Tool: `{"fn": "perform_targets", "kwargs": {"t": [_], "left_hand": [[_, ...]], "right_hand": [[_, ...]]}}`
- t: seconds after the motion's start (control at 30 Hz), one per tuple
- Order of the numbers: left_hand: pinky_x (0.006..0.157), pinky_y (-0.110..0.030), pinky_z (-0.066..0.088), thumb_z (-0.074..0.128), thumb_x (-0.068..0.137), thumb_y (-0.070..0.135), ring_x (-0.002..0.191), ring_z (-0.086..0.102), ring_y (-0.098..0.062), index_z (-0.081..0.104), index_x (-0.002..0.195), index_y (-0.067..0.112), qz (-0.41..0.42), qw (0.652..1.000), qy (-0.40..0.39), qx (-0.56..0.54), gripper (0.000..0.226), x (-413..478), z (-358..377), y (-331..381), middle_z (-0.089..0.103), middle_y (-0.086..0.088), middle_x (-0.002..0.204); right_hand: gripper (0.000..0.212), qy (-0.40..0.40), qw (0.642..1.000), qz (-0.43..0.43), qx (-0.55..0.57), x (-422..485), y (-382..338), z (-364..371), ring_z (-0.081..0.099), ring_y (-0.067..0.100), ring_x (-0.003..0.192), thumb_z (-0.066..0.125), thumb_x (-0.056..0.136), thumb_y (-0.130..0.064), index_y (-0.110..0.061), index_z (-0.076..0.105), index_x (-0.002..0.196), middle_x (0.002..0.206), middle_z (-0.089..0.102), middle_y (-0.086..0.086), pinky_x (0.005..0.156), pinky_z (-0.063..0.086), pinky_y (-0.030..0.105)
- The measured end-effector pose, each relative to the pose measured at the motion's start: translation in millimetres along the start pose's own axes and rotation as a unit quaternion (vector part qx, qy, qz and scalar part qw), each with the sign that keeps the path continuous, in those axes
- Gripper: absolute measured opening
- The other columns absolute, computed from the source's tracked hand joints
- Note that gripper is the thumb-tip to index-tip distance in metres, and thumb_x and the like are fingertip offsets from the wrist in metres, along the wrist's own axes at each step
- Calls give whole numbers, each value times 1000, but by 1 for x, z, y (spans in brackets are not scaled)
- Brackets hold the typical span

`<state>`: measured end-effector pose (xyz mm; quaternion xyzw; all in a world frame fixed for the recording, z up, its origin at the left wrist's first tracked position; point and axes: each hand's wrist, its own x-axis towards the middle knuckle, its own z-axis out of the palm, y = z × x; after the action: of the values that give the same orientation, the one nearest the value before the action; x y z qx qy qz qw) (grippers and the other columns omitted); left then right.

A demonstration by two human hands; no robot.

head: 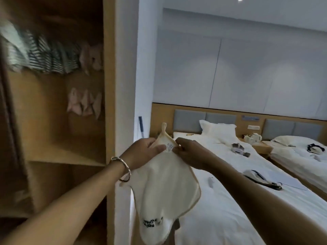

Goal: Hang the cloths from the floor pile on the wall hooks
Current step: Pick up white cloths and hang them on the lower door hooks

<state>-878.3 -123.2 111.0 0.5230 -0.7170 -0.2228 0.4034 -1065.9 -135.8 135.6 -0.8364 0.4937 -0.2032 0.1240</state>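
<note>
Now both hands, left hand (146, 150) and right hand (190, 152), pinch a cream cloth (164, 188) hanging lengthwise, its loop (164, 127) upright, hooks unseen.

The wardrobe (44, 124) stands to your left, with hung cloths (85, 103) inside it. Straight ahead, the cloth (164, 188) hangs between your left hand (143, 152) and right hand (191, 153). To your right lies a bed (230, 200), with a nightstand (261, 147) behind it, then a second bed (300, 161).
</note>
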Motion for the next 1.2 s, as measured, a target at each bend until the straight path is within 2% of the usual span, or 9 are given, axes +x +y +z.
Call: {"fn": "perform_targets", "kwargs": {"t": [0.13,0.23,0.37,0.57,0.63,0.73,0.83,1.0,1.2], "left_hand": [[67,-28,45,67,84,38,74,61,-15,68,90,12,-50,998,46,0,28,-34,-87,-59,70,-5,84],[64,-27,44,69,82,36,67,59,-8,66,78,18,-85,994,68,10,18,-60,-142,-95,66,6,73],[64,-27,45,70,78,42,67,61,-10,66,81,17,-139,984,107,14,25,-95,-192,-135,67,4,74],[64,-32,43,67,79,35,71,61,-21,65,89,12,-232,957,154,78,25,-135,-245,-185,69,-9,82],[64,-30,44,67,80,31,74,63,-23,65,94,9,-255,946,174,98,26,-139,-266,-198,70,-13,89],[61,-24,40,67,80,29,69,57,-12,65,94,13,-283,928,206,131,21,-139,-297,-216,68,-4,83],[62,-27,40,66,80,33,68,57,-13,65,90,16,-301,914,222,158,20,-125,-327,-237,67,-4,80],[61,-29,36,61,80,44,62,51,-13,64,86,16,-310,892,253,207,29,-79,-381,-263,59,3,70],[59,-27,38,59,88,39,61,53,-11,65,88,18,-346,860,282,249,22,-71,-423,-295,62,3,72]], "right_hand": [[14,-34,997,-70,9,66,-83,61,61,18,89,45,98,-33,-26,57,96,99,63,-1,81,53,36],[23,-81,991,-107,28,99,-135,101,63,19,88,47,98,-34,-17,61,103,98,66,2,82,55,37],[27,-123,977,-165,51,129,-188,145,61,20,81,48,97,-35,-12,62,93,87,63,3,74,51,34],[26,-186,946,-251,88,177,-253,211,59,13,70,55,94,-42,-23,61,77,76,61,-4,62,48,28],[26,-201,933,-279,105,196,-277,229,63,16,75,53,95,-40,-19,65,85,80,64,-1,65,50,31],[31,-221,914,-315,128,227,-308,253,64,22,79,51,96,-40,-14,66,90,84,65,5,65,50,34],[34,-242,898,-341,133,271,-331,269,66,23,80,49,97,-43,-13,66,93,87,67,6,69,54,37],[23,-253,883,-358,168,355,-360,275,64,6,72,49,96,-44,-30,61,83,80,64,-9,57,49,17],[30,-266,852,-422,157,416,-413,310,68,14,76,51,95,-47,-21,67,94,86,68,-3,74,59,38]]}}
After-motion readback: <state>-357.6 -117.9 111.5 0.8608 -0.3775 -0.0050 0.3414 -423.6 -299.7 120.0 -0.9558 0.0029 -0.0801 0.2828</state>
